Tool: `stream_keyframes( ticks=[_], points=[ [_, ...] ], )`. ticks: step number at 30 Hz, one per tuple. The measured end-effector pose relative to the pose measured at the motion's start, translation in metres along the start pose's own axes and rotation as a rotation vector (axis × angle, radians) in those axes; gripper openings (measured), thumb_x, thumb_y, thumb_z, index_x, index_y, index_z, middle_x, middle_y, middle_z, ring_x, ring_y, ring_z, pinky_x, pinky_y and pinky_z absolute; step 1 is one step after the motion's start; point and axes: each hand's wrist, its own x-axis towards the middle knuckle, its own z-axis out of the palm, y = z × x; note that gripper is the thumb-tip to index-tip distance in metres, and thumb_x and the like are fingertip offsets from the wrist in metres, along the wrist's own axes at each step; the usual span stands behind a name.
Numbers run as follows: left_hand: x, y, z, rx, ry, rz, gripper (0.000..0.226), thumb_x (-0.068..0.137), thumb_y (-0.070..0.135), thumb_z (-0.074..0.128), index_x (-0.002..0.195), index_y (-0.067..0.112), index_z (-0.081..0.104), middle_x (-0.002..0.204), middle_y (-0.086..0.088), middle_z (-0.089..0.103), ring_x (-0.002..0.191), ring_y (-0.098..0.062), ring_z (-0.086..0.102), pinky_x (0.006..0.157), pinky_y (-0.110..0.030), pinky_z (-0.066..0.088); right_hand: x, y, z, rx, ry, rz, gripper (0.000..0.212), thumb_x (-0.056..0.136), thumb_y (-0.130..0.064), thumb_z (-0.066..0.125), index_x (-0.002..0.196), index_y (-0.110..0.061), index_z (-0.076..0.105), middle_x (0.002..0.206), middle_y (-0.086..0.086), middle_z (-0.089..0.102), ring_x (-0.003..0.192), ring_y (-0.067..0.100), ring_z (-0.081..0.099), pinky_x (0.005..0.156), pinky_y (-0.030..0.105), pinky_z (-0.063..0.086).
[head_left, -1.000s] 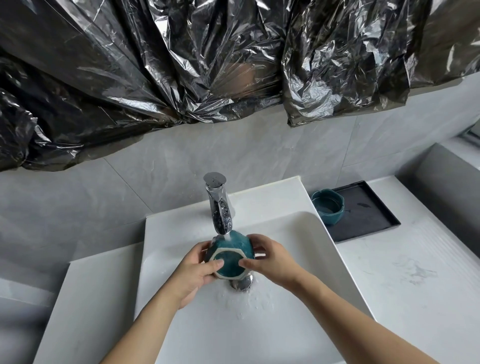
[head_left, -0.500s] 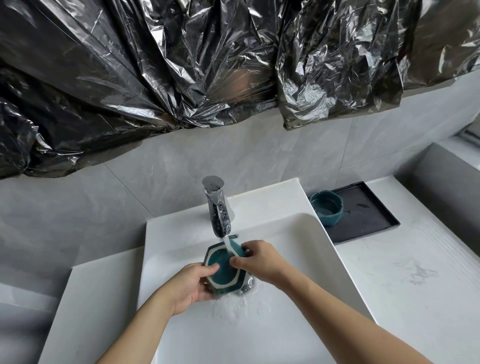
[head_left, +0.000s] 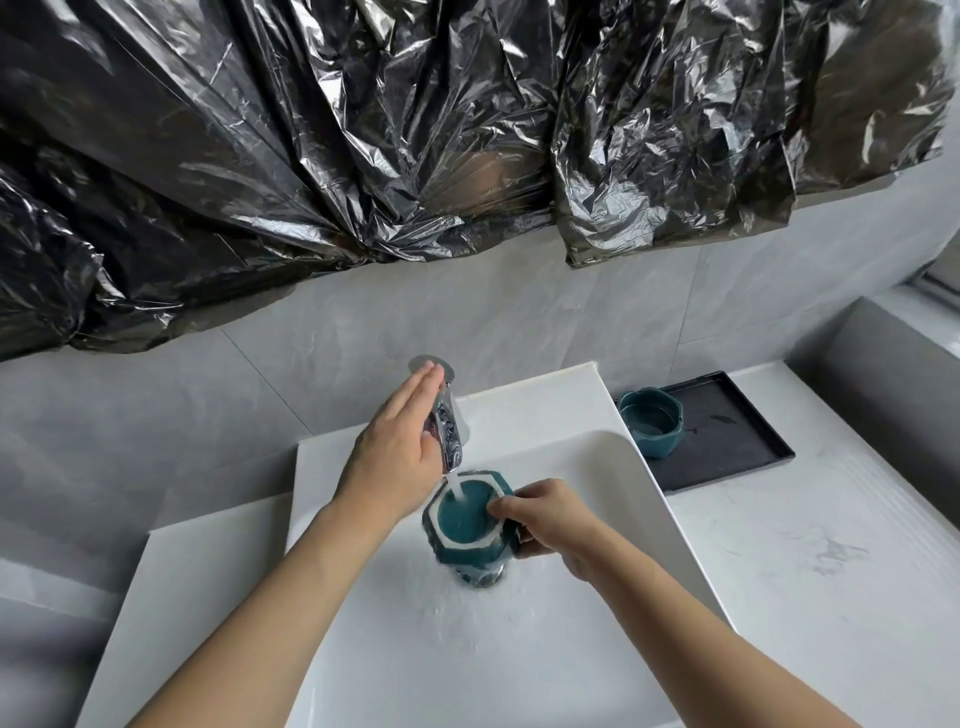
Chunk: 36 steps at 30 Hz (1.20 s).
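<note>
A teal hexagonal cup (head_left: 467, 525) with a white rim is held over the drain of a white sink (head_left: 519, 649). My right hand (head_left: 545, 519) grips it at its right rim, fingers curled over the edge. Water runs from the chrome tap (head_left: 447, 441) into the cup's mouth. My left hand (head_left: 400, 447) lies flat along the left side of the tap, its straight fingers reaching up to the tap's top.
A second teal cup (head_left: 649, 428) stands on a black tray (head_left: 727, 431) on the white counter right of the sink. Crumpled black plastic sheeting (head_left: 415, 130) hangs over the grey tiled wall. A grey ledge rises at far right.
My left hand has let go of the cup and risen to the tap. My right hand now holds the cup alone, mouth turned up under the water.
</note>
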Motion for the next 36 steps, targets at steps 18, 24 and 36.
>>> stream_keyframes(
  ticks=[18,24,36],
  points=[
    [-0.116,0.0,0.047,0.433,0.033,0.483,0.053,0.077,0.028,0.056,0.123,0.004,0.065,0.124,-0.008,0.068,0.117,-0.024,0.064,0.098,-0.033,0.054,-0.049,0.002,-0.016,0.153,-0.118,0.208,0.036,0.087,-0.023,0.071,0.108,0.004,0.062,0.093,0.021,0.066,0.061,0.033,0.07,0.059,0.038,0.06],
    [-0.115,0.013,0.013,0.183,-0.185,0.101,0.047,0.071,0.039,0.059,0.116,0.025,0.058,0.106,0.009,0.066,0.094,-0.016,0.062,0.075,-0.031,0.055,-0.069,0.003,-0.013,0.0,-0.196,0.151,0.062,0.095,-0.053,0.052,0.106,0.006,0.064,0.081,0.021,0.07,0.063,0.033,0.069,0.065,0.04,0.062],
    [-0.146,-0.011,-0.003,-0.883,-0.225,-0.801,0.028,0.088,0.018,0.057,0.101,-0.004,0.069,0.095,-0.021,0.076,0.083,-0.034,0.076,0.084,-0.046,0.061,-0.087,0.017,0.063,-0.038,-0.139,-0.057,0.029,0.094,-0.021,0.052,0.118,-0.006,0.057,0.105,0.016,0.067,0.075,0.025,0.067,0.07,0.042,0.063]
  ],
)
